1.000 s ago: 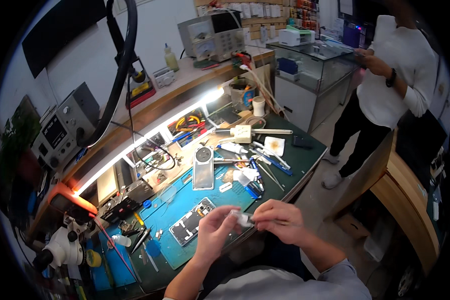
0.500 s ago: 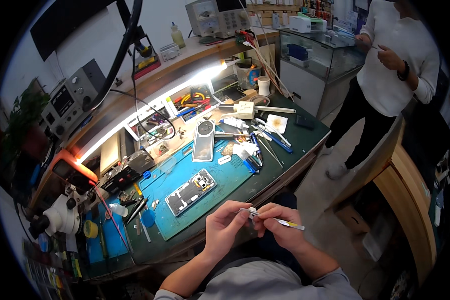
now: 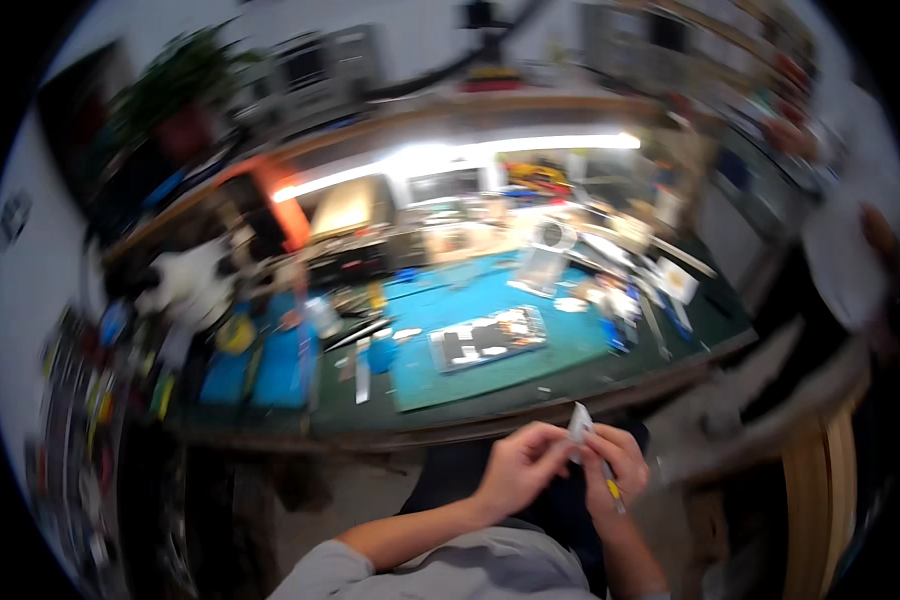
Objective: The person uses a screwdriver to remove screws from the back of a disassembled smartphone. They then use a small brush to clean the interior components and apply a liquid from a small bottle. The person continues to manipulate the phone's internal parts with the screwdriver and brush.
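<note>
Over my lap, off the bench's near edge, both hands are held close together. My left hand [image 3: 518, 466] has thumb and finger pinched at a small white piece [image 3: 580, 420], whose pointed end sticks up between the hands; blur hides what it is. My right hand [image 3: 615, 466] is closed, its fingers touching the same piece. It also holds a slim tool with a yellow and dark end [image 3: 613, 488], which points down out of the hand; the other end is hidden. Nearby on the bench lies an opened phone [image 3: 488, 338], its inner parts showing, on a blue mat [image 3: 420, 385].
Behind the phone a detached phone back cover [image 3: 545, 262] lies on the mat, with loose tools and pens [image 3: 620, 310] beside it. A white microscope [image 3: 192, 285] and an orange-cased meter [image 3: 280, 205] stand left. A person [image 3: 855, 240] stands at the right.
The view has swung right-to-left and blurred, so the bench appears further right and flatter. The slim tool now points down, and the white piece stands up between my fingers.
</note>
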Motion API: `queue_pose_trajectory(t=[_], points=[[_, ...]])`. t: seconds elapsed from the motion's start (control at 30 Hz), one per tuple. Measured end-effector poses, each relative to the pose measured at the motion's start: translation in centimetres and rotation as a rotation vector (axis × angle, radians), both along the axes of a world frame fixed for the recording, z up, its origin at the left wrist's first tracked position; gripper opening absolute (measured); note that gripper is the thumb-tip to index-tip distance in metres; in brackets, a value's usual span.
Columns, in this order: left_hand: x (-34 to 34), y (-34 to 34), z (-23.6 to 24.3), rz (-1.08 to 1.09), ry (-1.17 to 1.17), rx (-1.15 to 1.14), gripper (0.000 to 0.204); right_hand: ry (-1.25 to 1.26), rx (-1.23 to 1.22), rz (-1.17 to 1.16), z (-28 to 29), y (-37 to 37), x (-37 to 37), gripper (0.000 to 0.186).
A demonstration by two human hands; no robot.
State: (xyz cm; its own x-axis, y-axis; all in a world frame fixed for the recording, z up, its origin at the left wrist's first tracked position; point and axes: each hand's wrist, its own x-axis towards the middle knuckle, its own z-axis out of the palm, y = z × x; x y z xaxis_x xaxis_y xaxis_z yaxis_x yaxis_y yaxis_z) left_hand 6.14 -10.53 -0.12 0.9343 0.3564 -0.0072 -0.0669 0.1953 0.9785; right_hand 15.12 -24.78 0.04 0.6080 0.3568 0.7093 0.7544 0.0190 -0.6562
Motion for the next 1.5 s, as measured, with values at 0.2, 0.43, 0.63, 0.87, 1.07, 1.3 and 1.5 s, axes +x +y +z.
queue_pose_trajectory(t=[0.2,0.43,0.63,0.87,1.07,1.3,1.5], points=[[-2.8,0.1,-3.7,0.198,-0.147,0.659,0.019,0.32,0.026,0.05,-4.1,2.9,-3.8,0.014],[-9.9,2.8,-4.1,-0.015,-0.012,0.819,0.024,0.218,-0.065,0.25,-2.6,6.5,-5.6,0.017],[-11.1,19.3,1.6,0.824,-0.047,0.833,0.052,0.234,-0.084,0.11,-2.9,4.8,-4.4,0.017],[-5.9,31.6,0.2,0.982,0.261,1.333,0.086,0.243,-0.105,0.038,-3.4,3.8,-6.1,0.018],[-6.1,34.1,-0.4,0.986,0.282,1.316,0.066,0.303,-0.063,-0.096,-4.6,1.9,-6.6,0.015],[-6.4,30.3,1.8,0.912,0.159,1.476,0.052,0.455,-0.025,-0.035,-3.2,2.1,-5.5,0.015],[-8.7,16.5,2.4,0.153,-0.223,0.461,0.045,1.546,0.306,0.498,-3.6,1.9,-3.7,0.031]])
